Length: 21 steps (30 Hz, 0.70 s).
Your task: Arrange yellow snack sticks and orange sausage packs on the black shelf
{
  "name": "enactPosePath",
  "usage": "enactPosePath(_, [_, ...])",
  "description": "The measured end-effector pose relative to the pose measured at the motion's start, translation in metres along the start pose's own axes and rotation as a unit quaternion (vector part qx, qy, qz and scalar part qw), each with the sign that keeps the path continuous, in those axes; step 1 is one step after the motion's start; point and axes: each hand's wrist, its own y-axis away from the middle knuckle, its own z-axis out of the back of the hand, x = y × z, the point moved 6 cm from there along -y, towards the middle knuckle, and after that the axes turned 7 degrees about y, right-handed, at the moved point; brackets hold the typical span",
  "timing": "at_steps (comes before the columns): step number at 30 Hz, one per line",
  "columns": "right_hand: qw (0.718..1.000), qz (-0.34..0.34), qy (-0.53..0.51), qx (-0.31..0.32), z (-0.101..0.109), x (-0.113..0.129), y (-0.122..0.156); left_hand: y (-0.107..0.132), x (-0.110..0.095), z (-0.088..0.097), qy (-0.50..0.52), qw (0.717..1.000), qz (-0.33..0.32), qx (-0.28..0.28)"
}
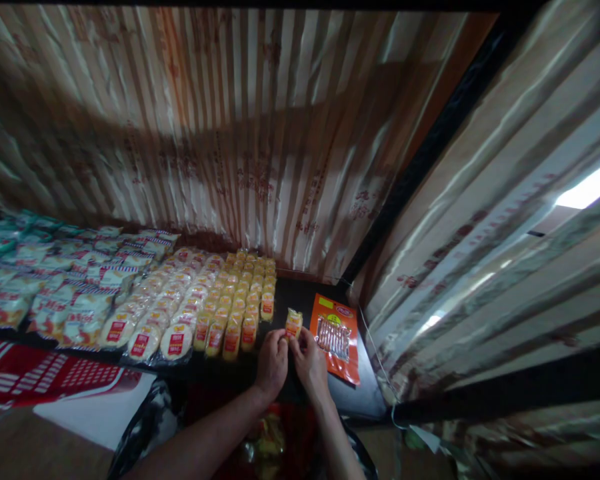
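Note:
Between my two hands is a small yellow packaged snack cake point(293, 324) with a red label, held upright above the dark shelf point(293, 293). My left hand point(272, 363) pinches its lower left side. On its lower right, my right hand point(310, 363) has its fingers closed on the same cake. Rows of matching yellow packaged cakes point(233, 333) stand just left of my hands. An orange snack packet point(336, 339) with a clear window lies flat beside my right hand.
Round white packaged cakes point(176, 341) and white snack bags point(87, 317) fill the shelf's left side. A red basket point(55, 373) sits below. Pleated plastic sheeting point(260, 133) hangs behind and at right. A thin string point(380, 363) hangs by the shelf's right end.

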Motion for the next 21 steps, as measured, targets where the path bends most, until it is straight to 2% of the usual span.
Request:
enactPosePath(6, [0.997,0.035,0.052,0.036,-0.008,0.003,-0.028,-0.021,-0.002,-0.011,-0.011,1.0,0.028,0.002])
enactPosePath(10, [0.995,0.045,0.082,0.014,-0.015,0.0,-0.045,-0.034,-0.006,-0.023,-0.016,0.998,0.045,0.03])
enactPosePath(13, [0.996,0.046,0.078,0.002,-0.018,-0.002,-0.06,-0.047,-0.009,-0.03,-0.015,0.998,0.054,0.026])
enactPosePath(18, [0.996,0.065,0.056,0.007,-0.023,0.001,-0.088,-0.073,-0.017,-0.038,0.0,0.999,0.035,0.005])
enactPosePath(21, [0.997,0.054,0.061,0.003,-0.027,-0.001,-0.102,-0.085,-0.019,-0.041,-0.006,1.0,0.026,0.005])
